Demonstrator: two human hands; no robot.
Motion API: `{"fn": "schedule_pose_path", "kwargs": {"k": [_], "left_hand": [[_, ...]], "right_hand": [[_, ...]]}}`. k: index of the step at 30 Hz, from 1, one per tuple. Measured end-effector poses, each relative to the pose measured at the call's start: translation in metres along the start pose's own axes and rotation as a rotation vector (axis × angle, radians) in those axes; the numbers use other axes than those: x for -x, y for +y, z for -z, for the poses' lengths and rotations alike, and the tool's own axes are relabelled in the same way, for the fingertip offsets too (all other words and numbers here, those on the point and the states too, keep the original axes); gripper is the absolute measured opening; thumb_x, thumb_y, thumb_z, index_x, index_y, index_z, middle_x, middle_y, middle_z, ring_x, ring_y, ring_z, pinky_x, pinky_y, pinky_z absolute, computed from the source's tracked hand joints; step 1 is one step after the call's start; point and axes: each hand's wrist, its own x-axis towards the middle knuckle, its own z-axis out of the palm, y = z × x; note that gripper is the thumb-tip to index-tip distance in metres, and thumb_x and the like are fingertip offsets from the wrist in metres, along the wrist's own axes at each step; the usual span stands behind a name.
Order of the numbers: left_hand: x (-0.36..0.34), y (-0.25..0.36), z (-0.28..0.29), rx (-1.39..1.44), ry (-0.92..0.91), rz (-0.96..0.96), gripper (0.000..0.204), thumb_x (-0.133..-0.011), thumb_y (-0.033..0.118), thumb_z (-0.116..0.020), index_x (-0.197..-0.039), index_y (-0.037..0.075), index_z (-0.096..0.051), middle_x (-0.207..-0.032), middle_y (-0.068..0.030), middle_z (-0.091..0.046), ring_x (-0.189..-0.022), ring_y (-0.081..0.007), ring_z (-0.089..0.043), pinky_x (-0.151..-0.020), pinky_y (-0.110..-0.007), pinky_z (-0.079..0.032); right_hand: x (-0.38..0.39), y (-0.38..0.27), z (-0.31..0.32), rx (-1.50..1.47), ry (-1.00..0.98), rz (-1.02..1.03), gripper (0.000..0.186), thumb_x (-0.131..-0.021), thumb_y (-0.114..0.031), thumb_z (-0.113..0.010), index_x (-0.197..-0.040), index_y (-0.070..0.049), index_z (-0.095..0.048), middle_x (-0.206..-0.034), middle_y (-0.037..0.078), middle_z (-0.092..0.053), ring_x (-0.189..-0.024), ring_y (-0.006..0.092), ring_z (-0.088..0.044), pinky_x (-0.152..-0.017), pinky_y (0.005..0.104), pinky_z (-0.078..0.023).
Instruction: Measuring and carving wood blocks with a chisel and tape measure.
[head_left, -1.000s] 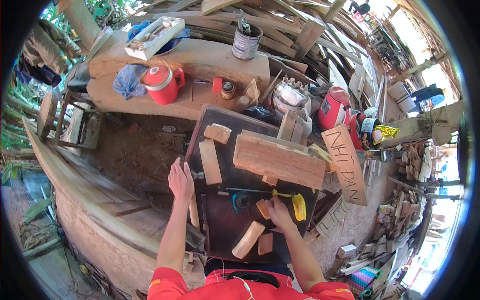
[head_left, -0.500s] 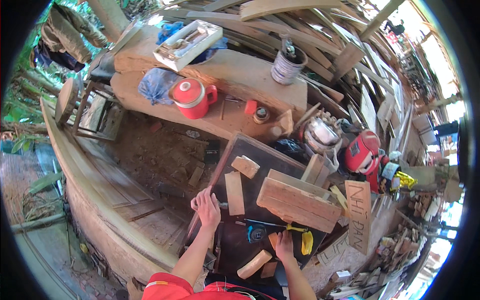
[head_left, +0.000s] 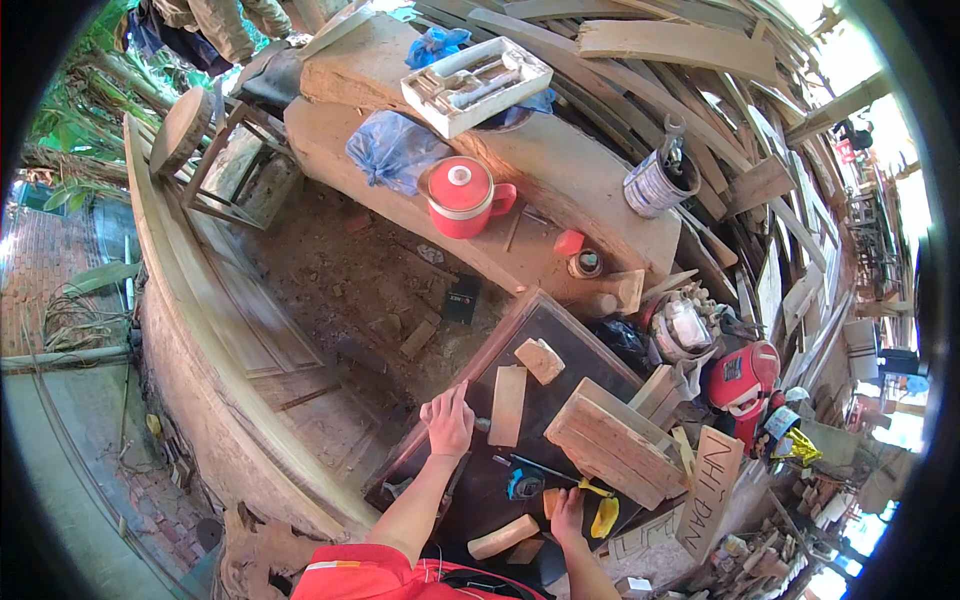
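My left hand point(head_left: 449, 421) is at the left edge of the dark table point(head_left: 470, 497), its fingers curled. A small grey metal end point(head_left: 482, 424) shows beside it; whatever lies inside the fingers is hidden. On the table's near right part, my right hand point(head_left: 568, 516) closes on a small orange-brown wood block point(head_left: 551, 503). Just beyond it lies a screwdriver point(head_left: 596, 489) with a yellow handle. A blue and black tape measure point(head_left: 523, 484) sits to its left, and a yellow object point(head_left: 605, 518) to its right. A flat wood strip point(head_left: 508, 406) lies near my left hand.
Thick planks point(head_left: 617, 441) are stacked on the table's right side. Smaller wood pieces point(head_left: 503, 537) lie near me. Behind, a heavy timber slab point(head_left: 400, 235) carries a red jug point(head_left: 461, 197), a white foam tray point(head_left: 476, 86) and a tool can point(head_left: 661, 184). A lettered board point(head_left: 709, 492) leans at right.
My view has swung left, so the scene sits farther right in the picture. Both hands stay at about the same places on the table.
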Motion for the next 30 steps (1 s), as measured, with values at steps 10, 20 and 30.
{"fn": "schedule_pose_path", "kwargs": {"k": [10,20,30], "left_hand": [[0.002,-0.005,-0.002,0.005,-0.020,0.030,0.055,-0.088,0.017,-0.064,-0.143,0.015,-0.058,-0.126,-0.0035,-0.061,-0.115,-0.0234,-0.056,-0.102,-0.043,-0.034],[0.002,-0.002,-0.006,0.014,-0.052,0.009,0.057,-0.087,0.016,-0.064,-0.143,0.016,-0.057,-0.125,-0.0033,-0.061,-0.115,-0.0232,-0.056,-0.102,-0.042,-0.034],[0.002,0.000,-0.006,-0.025,-0.033,0.023,0.056,-0.088,0.013,-0.063,-0.144,0.017,-0.057,-0.128,-0.0021,-0.061,-0.117,-0.0218,-0.056,-0.102,-0.042,-0.033]], "right_hand": [[-0.006,0.004,0.002,-0.083,-0.115,-0.084,0.065,-0.111,-0.042,-0.032,-0.144,0.013,-0.038,-0.150,0.041,-0.036,-0.141,0.0512,-0.036,-0.119,0.0513,-0.031],[-0.002,0.005,-0.001,-0.050,0.000,-0.029,0.050,-0.110,-0.036,-0.037,-0.130,0.009,-0.045,-0.133,0.040,-0.046,-0.124,0.0536,-0.047,-0.107,0.0549,-0.040],[-0.002,0.004,-0.003,-0.040,0.069,-0.033,0.048,-0.109,-0.040,-0.037,-0.124,0.006,-0.046,-0.130,0.037,-0.048,-0.122,0.0538,-0.048,-0.105,0.0557,-0.041]]}}
